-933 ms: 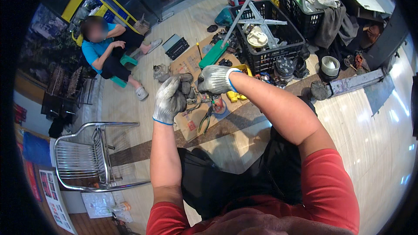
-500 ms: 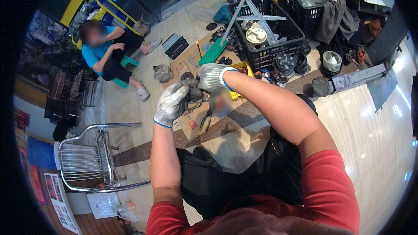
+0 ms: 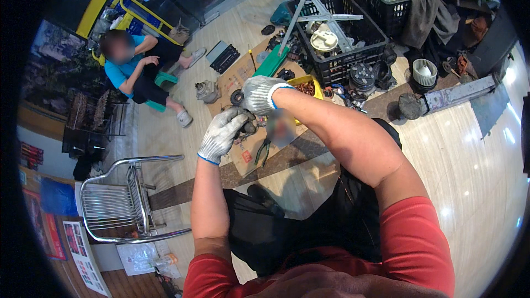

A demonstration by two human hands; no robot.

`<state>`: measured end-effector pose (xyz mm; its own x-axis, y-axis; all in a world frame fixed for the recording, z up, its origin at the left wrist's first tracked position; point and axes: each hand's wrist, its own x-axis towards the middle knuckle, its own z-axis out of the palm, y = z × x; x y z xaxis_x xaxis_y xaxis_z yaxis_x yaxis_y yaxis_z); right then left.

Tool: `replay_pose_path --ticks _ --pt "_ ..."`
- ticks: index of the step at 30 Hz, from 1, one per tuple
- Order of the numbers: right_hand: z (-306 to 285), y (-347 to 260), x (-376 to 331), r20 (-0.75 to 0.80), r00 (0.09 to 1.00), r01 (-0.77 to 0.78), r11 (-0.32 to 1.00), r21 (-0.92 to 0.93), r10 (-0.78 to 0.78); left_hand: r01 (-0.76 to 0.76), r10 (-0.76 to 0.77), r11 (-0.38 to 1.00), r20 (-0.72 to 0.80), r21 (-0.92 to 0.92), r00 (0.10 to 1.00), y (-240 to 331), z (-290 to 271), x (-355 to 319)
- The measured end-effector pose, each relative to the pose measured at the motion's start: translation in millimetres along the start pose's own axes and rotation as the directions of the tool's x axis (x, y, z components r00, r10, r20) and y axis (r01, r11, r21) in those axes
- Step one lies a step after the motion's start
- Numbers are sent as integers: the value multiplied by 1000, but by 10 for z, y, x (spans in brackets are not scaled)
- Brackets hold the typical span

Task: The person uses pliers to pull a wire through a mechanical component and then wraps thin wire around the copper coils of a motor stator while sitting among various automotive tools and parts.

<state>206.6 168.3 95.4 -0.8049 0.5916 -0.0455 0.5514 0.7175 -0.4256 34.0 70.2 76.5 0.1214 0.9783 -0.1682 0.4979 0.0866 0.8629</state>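
Both of my hands wear whitish knit gloves with blue cuffs and meet over a cardboard sheet [image 3: 249, 148] on the floor. My left hand [image 3: 220, 133] is closed around a dark, greasy metal part [image 3: 250, 127]. Just above that part, my right hand [image 3: 263, 92] is curled with its back toward me, hiding its fingertips and whatever they grip. Dark-handled pliers [image 3: 263, 153] lie on the cardboard below the hands. A black ring [image 3: 237, 97] sits close beyond them. To the right of my right hand stands a yellow bin [image 3: 317, 89] of small copper-coloured pieces.
A green tray [image 3: 270, 64] and a roundish metal housing [image 3: 207, 91] lie farther off. Black crates [image 3: 348, 66] of parts stand at the far right, near a white fan wheel [image 3: 423, 72]. A person in blue [image 3: 122, 72] sits far left, beyond a metal chair [image 3: 113, 201].
My right hand has shifted slightly left and turned, its fingers now more hidden. My left hand has rolled a little around the dark part. The whole view has moved slightly.
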Motion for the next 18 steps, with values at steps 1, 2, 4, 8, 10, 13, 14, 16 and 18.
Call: replay_pose_path --ticks 1,2,4,8,10,13,14,16,18 --pt "-38 -31 -31 4 999 -47 999 21 47 17 -17 1000 -17 19 1000 72 38 -9" --pt "-69 -39 -53 5 996 -84 995 43 84 43 -43 999 -35 -2 998 82 65 4" --pt "-109 -47 -78 10 988 -155 984 86 155 94 -96 995 -72 -43 993 103 91 32" --pt "-92 -40 -73 -62 988 -139 988 63 143 40 -32 997 -120 64 992 90 86 70" --pt "-88 -48 -102 -98 983 -143 986 86 152 -38 55 992 -146 121 988 4 82 109" --pt "-101 -72 -105 -128 981 -141 989 49 147 60 -49 997 -204 47 978 17 93 117" --pt "-87 -67 -101 -151 977 -142 988 66 151 62 -54 998 -223 27 973 3 90 129" --pt "-59 -68 -101 -196 968 -140 985 102 157 67 -68 998 -261 -13 963 -53 82 154" --pt "-71 -90 -105 -187 977 -100 995 16 101 61 -74 997 -302 -53 950 -87 67 164"
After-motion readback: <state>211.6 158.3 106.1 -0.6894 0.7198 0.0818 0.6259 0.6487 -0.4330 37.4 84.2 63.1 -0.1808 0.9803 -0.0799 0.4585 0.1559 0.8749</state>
